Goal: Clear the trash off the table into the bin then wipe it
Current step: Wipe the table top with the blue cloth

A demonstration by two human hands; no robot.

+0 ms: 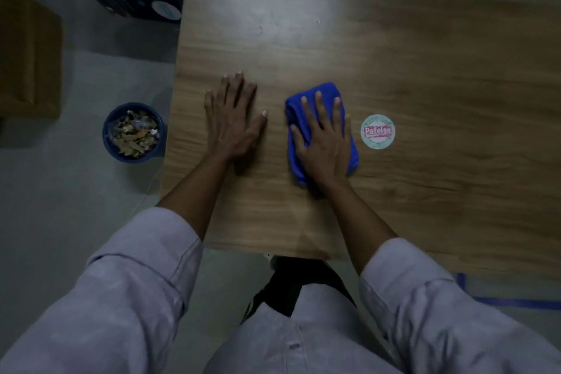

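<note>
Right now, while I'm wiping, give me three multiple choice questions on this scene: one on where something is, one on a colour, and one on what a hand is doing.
1. Where is the bin relative to the table?
A. on top of it
B. on the floor to its left
C. on a chair to its right

2. What colour is the cloth?
A. red
B. blue
C. white

3. What is the right hand doing?
A. lying flat on the cloth
B. lifting the bin
C. hanging in the air

Answers:
1 B: it stands on the floor beside the table's left edge.
2 B: blue shows all round the hand.
3 A: the hand is spread flat over the cloth.
</note>
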